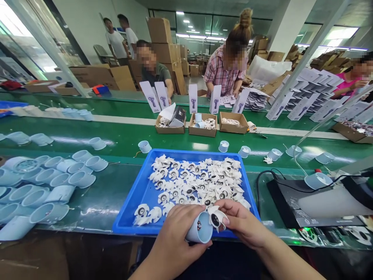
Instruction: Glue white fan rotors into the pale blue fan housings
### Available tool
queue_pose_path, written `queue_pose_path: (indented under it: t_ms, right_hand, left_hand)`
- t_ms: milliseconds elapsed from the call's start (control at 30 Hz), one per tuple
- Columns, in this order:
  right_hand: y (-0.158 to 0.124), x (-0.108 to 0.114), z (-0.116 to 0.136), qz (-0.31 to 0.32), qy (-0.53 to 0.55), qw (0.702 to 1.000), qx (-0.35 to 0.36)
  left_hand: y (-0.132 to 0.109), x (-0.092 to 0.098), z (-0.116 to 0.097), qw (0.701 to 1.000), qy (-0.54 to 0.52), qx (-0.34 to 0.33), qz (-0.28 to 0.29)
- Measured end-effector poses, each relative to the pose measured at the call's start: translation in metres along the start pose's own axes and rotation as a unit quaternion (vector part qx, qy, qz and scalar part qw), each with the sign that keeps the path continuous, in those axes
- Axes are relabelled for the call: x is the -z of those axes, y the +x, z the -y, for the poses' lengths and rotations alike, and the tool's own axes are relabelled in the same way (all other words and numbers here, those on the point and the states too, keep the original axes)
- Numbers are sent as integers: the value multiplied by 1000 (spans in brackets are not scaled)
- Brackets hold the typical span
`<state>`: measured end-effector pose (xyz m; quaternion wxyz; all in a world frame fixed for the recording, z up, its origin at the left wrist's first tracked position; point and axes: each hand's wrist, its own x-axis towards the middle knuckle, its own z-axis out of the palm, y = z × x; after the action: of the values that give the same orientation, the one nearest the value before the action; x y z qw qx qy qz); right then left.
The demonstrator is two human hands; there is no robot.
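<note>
My left hand is wrapped round a light-blue plastic cylinder housing, its open end turned up and toward me. Inside the housing a small dark and coppery part shows. Between the thumb and fingers of my right hand is a white fan impeller with curved blades and a black hub, close beside the housing's rim. Both hands are over the near edge of a blue tray, which holds a layer of many similar white impellers.
Many light-blue housings crowd the bench at left. More housings stand along the green conveyor. Small cardboard boxes of parts sit beyond the tray. At right are a cabled machine and printed cartons. Co-workers work opposite.
</note>
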<state>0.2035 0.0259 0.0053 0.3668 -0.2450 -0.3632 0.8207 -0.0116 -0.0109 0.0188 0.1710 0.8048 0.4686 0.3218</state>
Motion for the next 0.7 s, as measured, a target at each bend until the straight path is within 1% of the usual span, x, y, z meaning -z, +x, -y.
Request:
queue_pose_path:
  t_ms: [133, 267, 433, 567, 700]
  right_hand:
    - [-1, 0, 1, -2, -47, 999, 25]
    - [-2, 0, 2, 2, -44, 999, 23]
    - [-1, -1, 5, 13, 11, 1000, 8]
    - [1, 2, 2, 0, 79, 996, -31]
    - [5, 7, -5, -4, 87, 995, -47]
  left_hand:
    - [0, 1, -4, 1000, 16, -9, -7]
    - [2, 3, -7, 1000, 22, -19, -5]
    - [2, 3, -10, 999, 24, -27, -10]
    - [2, 2, -11, 999, 29, -23, -13]
    - [3, 1, -12, 999, 28, -33, -28]
